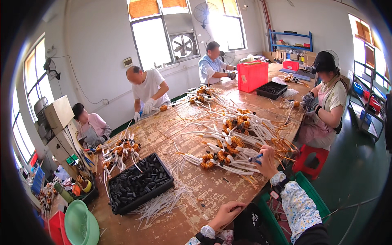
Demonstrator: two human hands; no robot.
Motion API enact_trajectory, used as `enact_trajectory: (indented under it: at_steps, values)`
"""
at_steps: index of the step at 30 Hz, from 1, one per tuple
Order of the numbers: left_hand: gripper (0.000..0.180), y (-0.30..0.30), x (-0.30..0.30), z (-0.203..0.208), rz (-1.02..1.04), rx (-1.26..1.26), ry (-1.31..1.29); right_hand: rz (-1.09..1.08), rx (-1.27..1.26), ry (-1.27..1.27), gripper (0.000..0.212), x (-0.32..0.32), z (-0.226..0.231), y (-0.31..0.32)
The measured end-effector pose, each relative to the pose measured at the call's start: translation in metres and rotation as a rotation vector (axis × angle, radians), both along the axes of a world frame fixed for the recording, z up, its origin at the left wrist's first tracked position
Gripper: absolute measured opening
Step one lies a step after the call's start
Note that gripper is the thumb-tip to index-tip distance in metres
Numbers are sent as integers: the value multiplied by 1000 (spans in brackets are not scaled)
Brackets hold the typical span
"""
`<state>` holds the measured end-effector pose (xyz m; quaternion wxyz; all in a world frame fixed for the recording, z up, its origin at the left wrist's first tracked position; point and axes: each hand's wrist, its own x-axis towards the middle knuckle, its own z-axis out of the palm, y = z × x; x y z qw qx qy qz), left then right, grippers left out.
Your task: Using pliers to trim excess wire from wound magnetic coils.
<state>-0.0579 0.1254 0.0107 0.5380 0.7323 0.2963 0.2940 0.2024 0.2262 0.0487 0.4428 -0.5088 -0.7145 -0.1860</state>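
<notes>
My left hand (pixel 227 214) lies at the near edge of the worn wooden table, its fingers loosely stretched out and nothing visible in them. Raised over the table's right side, my right hand (pixel 268 161) is closed around a small blue tool (pixel 256 158); its exact kind is hard to make out. Just left of that hand are copper-wound ring coils (pixel 207 161) with white sleeved leads (pixel 241 168). More coils (pixel 237 124) are heaped behind them, their orange wire ends (pixel 281 143) spreading to the right.
A black tray (pixel 141 183) of short black sleeves stands left, beside cut white tubing (pixel 163 206). A green basin (pixel 81 222) is at lower left. Green crates (pixel 308 192) and a red stool (pixel 311 161) are at right. Several gloved co-workers surround the table, with a red bin (pixel 252 77) farther back.
</notes>
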Motion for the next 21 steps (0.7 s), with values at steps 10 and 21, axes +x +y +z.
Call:
enact_trajectory:
  at_steps: [10, 21]
  values:
    - [18, 1, 7, 9, 112, 68, 14, -313, -230, 531, 16, 13, -96, -198]
    - [17, -2, 9, 13, 135, -6, 90, -1083, -1276, 874, 32, 76, -286, -378]
